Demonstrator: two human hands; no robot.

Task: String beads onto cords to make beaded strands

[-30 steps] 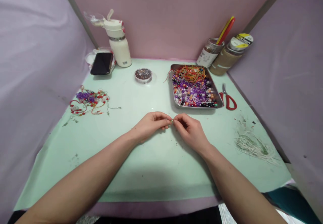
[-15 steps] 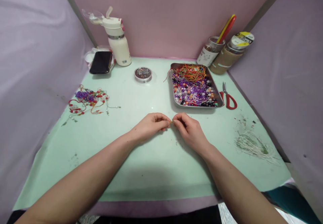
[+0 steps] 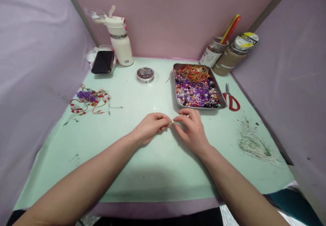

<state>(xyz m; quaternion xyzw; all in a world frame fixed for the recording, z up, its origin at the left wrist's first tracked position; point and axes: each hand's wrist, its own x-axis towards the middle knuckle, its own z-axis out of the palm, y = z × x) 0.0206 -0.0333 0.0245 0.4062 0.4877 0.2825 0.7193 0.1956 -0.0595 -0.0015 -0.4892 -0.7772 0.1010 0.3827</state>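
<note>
Pale strand held at the left fingertips, right hand at its other side

Near the middle of the frame, the left hand [image 3: 154, 126] pinches a small pale strand [image 3: 175, 121] between thumb and forefinger. The right hand [image 3: 192, 127] stands just beside it, thumb and forefinger tips almost meeting around the strand, the other fingers loosely parted; whether it grips, I cannot tell. The step in hand looks like fine fingertip work on this piece, too small to make out in detail. The next move, I judge, calls for a steady left pinch while the right tips find a sure hold on it.

Right of centre, just beyond the right hand, a metal tray [image 3: 201, 109] carries beads and a tangle of coloured cord; its near rim is the closest obstacle if that hand lifts forward. Red-handled scissors [image 3: 233, 103] lie beside it. A bundle of white strands [image 3: 256, 148] lies at the right of the table [image 3: 152, 175], a heap of beaded cords [image 3: 89, 98] at the left. The round case [image 3: 145, 74], phone [image 3: 103, 62] and bottle [image 3: 122, 49] sit farther back, well clear of both hands.
</note>
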